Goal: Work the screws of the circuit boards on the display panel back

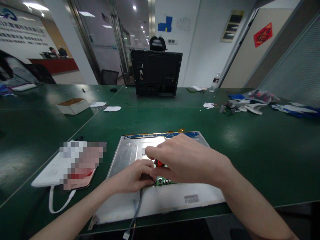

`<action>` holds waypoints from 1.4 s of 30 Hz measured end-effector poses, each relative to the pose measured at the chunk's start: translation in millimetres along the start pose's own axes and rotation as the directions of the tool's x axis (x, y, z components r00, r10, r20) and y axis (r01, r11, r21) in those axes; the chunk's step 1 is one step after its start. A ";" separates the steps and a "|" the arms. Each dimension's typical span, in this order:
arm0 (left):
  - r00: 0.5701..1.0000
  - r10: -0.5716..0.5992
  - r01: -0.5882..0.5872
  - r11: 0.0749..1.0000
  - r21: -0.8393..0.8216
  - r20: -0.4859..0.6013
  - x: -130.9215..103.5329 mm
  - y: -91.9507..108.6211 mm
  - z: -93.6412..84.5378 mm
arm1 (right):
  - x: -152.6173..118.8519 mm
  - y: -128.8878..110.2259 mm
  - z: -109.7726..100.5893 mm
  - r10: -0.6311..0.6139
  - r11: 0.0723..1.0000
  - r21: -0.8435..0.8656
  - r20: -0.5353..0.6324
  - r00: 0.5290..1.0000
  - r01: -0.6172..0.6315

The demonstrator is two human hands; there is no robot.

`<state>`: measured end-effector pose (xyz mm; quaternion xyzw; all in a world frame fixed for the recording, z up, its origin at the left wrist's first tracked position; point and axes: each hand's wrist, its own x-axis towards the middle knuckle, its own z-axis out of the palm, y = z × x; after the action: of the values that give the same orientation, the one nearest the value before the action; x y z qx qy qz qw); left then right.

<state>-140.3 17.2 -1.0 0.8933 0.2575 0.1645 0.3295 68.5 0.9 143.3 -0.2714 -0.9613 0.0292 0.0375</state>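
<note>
A flat display panel [175,196] lies back side up, with a green circuit board [162,181] near its middle and a blue circuit strip [140,136] along its far edge. My right hand [185,160] is closed around what looks like a screwdriver [159,163] above the green board. Only a bit of its red and black handle shows; the tip is hidden. My left hand [140,175] has its fingers pinched at the board's left side, and what they hold is hidden. From beneath them a grey cable [137,210] runs down over the panel's near edge, ending in a white connector.
Left of the panel, a white device [47,171] and a partly blurred phone [93,175] lie beside a white cord [51,201]. Farther back stand an open box [75,106], a black monitor [157,71] and a bottle [215,83]. Assorted items [237,105] lie at the right.
</note>
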 end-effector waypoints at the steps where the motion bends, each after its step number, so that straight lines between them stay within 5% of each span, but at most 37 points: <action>1: 1.000 0.000 0.000 1.000 0.006 -0.003 0.2 0.5 -0.1 | 0.0 0.6 -0.2 0.001 1.000 -0.003 0.000 1.000 -0.001; 42: 0.999 0.019 -0.020 0.999 -0.026 -0.046 0.5 2.3 -0.5 | -0.9 0.3 -2.1 -0.043 0.998 0.044 0.015 0.999 0.042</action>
<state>-139.3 16.3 0.9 0.8873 0.2541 0.1917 0.3337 69.7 0.8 145.3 -0.2497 -0.9663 0.0516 0.0366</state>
